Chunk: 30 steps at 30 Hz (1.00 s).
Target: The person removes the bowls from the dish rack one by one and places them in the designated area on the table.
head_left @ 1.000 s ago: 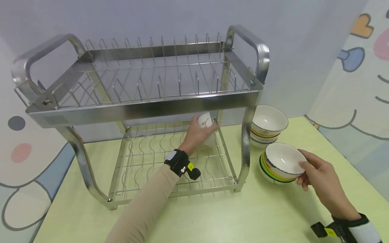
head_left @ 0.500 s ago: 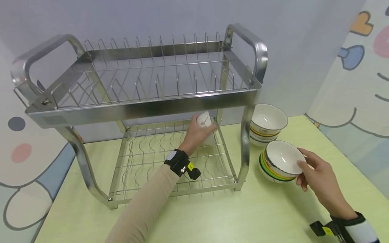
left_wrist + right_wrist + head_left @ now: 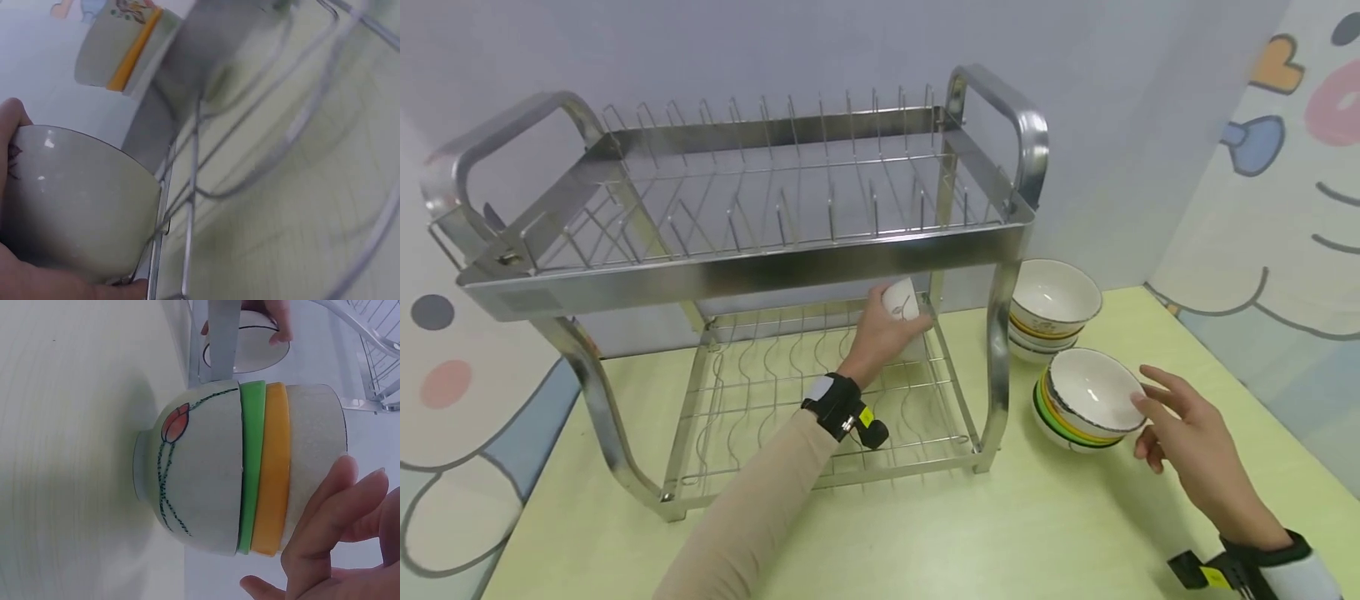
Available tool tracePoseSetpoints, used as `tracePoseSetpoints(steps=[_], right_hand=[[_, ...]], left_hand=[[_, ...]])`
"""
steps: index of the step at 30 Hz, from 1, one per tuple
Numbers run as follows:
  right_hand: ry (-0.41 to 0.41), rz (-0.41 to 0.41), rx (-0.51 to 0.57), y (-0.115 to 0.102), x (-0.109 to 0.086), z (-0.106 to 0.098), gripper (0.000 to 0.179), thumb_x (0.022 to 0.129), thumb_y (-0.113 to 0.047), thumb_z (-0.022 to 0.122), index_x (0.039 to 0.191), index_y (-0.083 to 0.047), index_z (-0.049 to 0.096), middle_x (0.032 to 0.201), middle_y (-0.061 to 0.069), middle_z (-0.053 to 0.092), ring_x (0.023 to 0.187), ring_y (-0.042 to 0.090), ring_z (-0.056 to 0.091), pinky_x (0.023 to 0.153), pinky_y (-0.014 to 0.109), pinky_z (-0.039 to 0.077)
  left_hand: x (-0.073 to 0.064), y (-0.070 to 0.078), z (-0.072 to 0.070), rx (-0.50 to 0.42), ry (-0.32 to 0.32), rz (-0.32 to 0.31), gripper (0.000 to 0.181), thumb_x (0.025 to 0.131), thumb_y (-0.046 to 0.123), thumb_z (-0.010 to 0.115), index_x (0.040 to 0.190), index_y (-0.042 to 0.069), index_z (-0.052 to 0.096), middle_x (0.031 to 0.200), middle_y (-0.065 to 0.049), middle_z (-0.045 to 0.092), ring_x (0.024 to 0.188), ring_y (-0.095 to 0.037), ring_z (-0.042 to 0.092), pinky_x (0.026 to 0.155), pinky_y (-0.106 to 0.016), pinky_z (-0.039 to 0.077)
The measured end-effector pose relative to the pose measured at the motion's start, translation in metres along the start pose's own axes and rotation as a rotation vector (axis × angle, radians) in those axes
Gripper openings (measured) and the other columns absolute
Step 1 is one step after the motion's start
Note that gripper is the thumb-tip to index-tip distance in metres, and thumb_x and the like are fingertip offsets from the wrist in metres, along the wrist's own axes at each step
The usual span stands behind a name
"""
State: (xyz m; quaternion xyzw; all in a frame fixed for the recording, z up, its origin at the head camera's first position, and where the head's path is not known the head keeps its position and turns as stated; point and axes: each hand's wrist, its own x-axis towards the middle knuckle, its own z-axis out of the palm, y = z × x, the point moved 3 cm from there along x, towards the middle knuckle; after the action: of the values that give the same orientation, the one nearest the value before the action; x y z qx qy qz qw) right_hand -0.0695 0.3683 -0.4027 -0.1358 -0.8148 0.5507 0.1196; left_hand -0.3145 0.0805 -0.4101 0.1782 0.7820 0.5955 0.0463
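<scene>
On the rack's lower tier my left hand (image 3: 883, 337) grips a white bowl (image 3: 901, 300) with a small leaf print, thumb and fingers around its side. The left wrist view has this bowl (image 3: 81, 194) tilted close against the wires. At the right, my right hand (image 3: 1183, 429) has its fingers loosely spread at the rim of the top white bowl (image 3: 1093, 392) in a nested stack. From the right wrist, the fingers (image 3: 337, 509) overlap that bowl's side. Beneath it come an orange band (image 3: 274, 469), a green band (image 3: 252, 469) and a tulip-painted bowl (image 3: 200, 469).
The two-tier metal dish rack (image 3: 737, 279) stands on a pale green tabletop (image 3: 880, 542), its upper tier lined with upright wire prongs. A second stack of bowls (image 3: 1054, 300) is behind the first, next to the rack's right leg (image 3: 998, 367). Walls rise behind.
My right fingers have loosened and spread away from the top bowl's rim. The left hand and its bowl stay in about the same place; the head view has shifted slightly.
</scene>
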Motion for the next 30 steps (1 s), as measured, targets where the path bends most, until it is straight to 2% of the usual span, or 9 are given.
tracePoseSetpoints(steps=[4,7,16,23,28,30], right_hand=[[0.003,-0.007,-0.01,-0.001,-0.002,0.0,0.047,0.099,-0.027,0.049,0.142,-0.011,0.035,0.128,0.028,0.035,0.052,0.021,0.058,0.037,0.025,0.047],[0.012,-0.021,-0.02,-0.003,-0.002,0.0,0.046,0.099,-0.027,0.049,0.14,-0.009,0.038,0.126,0.025,0.036,0.053,0.02,0.058,0.038,0.025,0.047],[0.025,-0.023,-0.016,-0.007,-0.002,0.0,0.044,0.098,-0.026,0.052,0.135,-0.004,0.042,0.123,0.015,0.04,0.057,0.018,0.059,0.039,0.023,0.048],[0.042,-0.027,0.098,-0.007,-0.004,-0.007,0.038,0.095,-0.022,0.057,0.127,-0.005,0.049,0.118,0.01,0.046,0.056,0.017,0.059,0.04,0.023,0.049],[0.051,-0.026,0.102,-0.012,-0.003,-0.009,0.037,0.094,-0.023,0.057,0.127,-0.007,0.049,0.118,0.007,0.047,0.057,0.016,0.059,0.042,0.023,0.05],[0.036,-0.032,0.147,-0.014,-0.004,-0.008,0.038,0.095,-0.021,0.057,0.127,-0.004,0.049,0.118,0.009,0.047,0.058,0.016,0.058,0.042,0.023,0.05]], left_hand=[[0.001,-0.002,0.001,0.082,0.018,0.112,0.086,0.067,0.026,0.079,0.136,0.011,0.031,0.108,-0.007,0.051,0.084,-0.021,0.056,0.06,-0.033,0.056],[0.001,-0.002,0.002,0.111,0.022,0.16,0.086,0.065,0.025,0.079,0.136,0.01,0.032,0.107,-0.007,0.051,0.084,-0.02,0.055,0.059,-0.032,0.056],[0.0,-0.001,0.0,0.143,0.033,0.167,0.087,0.063,0.024,0.081,0.135,0.011,0.033,0.108,-0.005,0.05,0.085,-0.019,0.055,0.061,-0.032,0.056],[-0.001,0.003,-0.003,0.194,0.031,0.197,0.091,0.06,0.025,0.082,0.136,0.011,0.034,0.109,-0.004,0.05,0.086,-0.017,0.053,0.063,-0.032,0.055],[0.001,0.007,-0.012,0.216,0.066,0.209,0.086,0.062,0.026,0.082,0.133,0.008,0.037,0.105,-0.004,0.052,0.084,-0.018,0.054,0.062,-0.034,0.055],[0.002,0.008,-0.016,0.206,0.076,0.205,0.084,0.062,0.026,0.083,0.131,0.009,0.038,0.102,-0.004,0.054,0.083,-0.018,0.054,0.062,-0.034,0.055]])
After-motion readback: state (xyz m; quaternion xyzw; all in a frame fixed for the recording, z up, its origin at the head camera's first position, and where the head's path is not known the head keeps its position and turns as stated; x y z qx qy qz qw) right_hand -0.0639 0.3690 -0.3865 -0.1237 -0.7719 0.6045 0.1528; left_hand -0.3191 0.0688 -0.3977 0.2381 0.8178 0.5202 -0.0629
